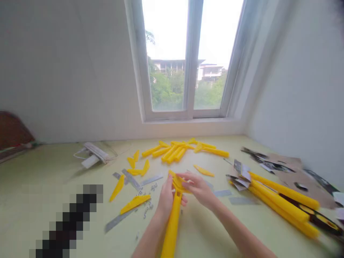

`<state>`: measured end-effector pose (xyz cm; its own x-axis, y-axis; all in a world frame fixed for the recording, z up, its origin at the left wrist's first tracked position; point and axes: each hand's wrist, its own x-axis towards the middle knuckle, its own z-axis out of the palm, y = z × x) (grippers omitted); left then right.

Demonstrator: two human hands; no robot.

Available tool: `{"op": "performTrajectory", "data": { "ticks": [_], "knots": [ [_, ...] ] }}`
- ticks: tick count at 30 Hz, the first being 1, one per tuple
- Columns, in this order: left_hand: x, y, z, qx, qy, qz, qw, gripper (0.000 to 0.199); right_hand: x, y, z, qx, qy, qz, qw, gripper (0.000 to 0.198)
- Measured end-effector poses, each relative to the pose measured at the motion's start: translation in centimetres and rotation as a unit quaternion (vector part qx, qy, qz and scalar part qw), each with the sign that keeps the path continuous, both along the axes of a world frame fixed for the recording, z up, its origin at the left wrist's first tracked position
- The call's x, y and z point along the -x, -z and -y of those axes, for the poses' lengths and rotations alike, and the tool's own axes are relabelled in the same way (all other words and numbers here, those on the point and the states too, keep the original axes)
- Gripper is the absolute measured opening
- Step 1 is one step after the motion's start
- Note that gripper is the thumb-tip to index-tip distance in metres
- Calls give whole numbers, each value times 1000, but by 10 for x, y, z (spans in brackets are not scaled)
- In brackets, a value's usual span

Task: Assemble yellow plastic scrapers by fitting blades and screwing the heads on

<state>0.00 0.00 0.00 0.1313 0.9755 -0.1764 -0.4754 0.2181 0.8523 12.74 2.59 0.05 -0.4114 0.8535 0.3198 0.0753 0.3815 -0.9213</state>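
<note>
A long yellow plastic tube runs up from the bottom edge of the view. At its far end is a yellow angled plastic piece; I cannot tell how firmly the two are joined. My left hand is closed around the left side of this joint, its thumb along the piece. From the right, my right hand pinches the angled piece between thumb and fingers. Left of the hands lie small metal screws, flat grey metal strips and loose yellow wing-shaped pieces.
Several yellow tubes lie heaped toward the window. At right are more yellow tubes, black-handled scissors, small packaging and brown paper. A white object with a cord rests at back left.
</note>
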Motion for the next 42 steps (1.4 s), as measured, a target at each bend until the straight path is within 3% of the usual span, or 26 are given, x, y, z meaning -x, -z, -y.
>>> {"op": "performTrajectory", "data": {
  "ticks": [6, 14, 20, 25, 30, 36, 42],
  "knots": [
    [2, 4, -3, 38, 8, 38, 999, 53, 1, 3, 3, 15, 9, -24, 1000, 30],
    [2, 7, -5, 34, 4, 38, 999, 51, 3, -9, 8, 95, -1, -48, 994, 31],
    [4, 7, -7, 36, -10, 39, 999, 51, 5, -11, 9, 82, 25, -29, 996, 26],
    [5, 7, -8, 50, -8, 43, 998, 54, 10, -7, 10, 19, 59, 0, 998, 16],
    [4, 9, -9, 33, -24, -4, 999, 55, 13, -2, 11, 0, 88, 34, 996, 18],
    [4, 9, -8, 10, -48, -25, 998, 48, 10, -5, 12, 28, 52, 51, 997, 25],
    [4, 10, -6, -12, -28, -32, 999, 56, 9, -6, 13, 3, 70, 75, 995, 30]
  ]
}}
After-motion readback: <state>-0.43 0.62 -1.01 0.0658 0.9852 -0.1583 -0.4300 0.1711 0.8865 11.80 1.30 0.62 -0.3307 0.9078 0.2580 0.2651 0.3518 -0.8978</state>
